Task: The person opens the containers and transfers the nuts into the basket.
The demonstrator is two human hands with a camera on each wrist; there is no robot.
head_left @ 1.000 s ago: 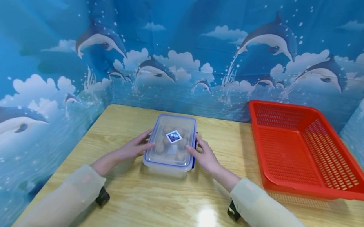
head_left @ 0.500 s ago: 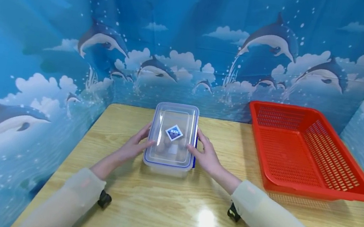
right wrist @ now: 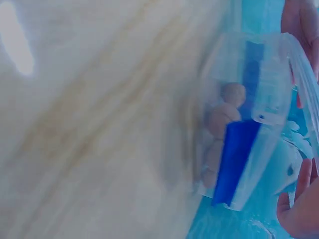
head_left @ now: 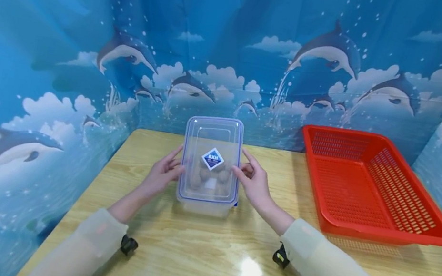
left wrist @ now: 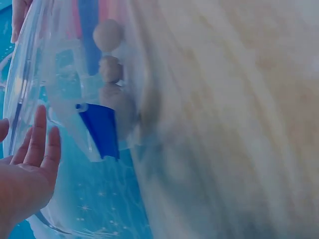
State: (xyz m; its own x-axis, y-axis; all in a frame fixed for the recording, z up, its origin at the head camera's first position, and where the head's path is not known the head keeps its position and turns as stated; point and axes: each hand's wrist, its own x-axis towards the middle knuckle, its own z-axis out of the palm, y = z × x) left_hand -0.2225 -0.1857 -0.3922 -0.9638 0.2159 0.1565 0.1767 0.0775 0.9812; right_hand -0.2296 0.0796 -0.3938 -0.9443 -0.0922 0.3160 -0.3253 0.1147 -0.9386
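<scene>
A clear lid with a blue rim [head_left: 215,130] and a diamond label tilts over a clear plastic food container [head_left: 204,209], its far edge raised. My left hand [head_left: 162,172] holds the lid's left side and my right hand [head_left: 255,182] its right side, thumbs on top. The left wrist view has the left fingers [left wrist: 37,142] stretched under the lid. In the right wrist view the right hand [right wrist: 301,209] is at the lid's raised end. Several round brown balls [right wrist: 223,121] lie inside the container. A blue side clip [left wrist: 102,130] hangs unlatched.
A red plastic basket [head_left: 380,231] with slotted walls stands on the right of the wooden table [head_left: 193,259]. A blue curtain [head_left: 239,25] printed with dolphins rises behind the table and along its sides.
The lid has gone from lying flat on the container to tilting, its far edge swinging up between both hands. The basket has stayed in place.
</scene>
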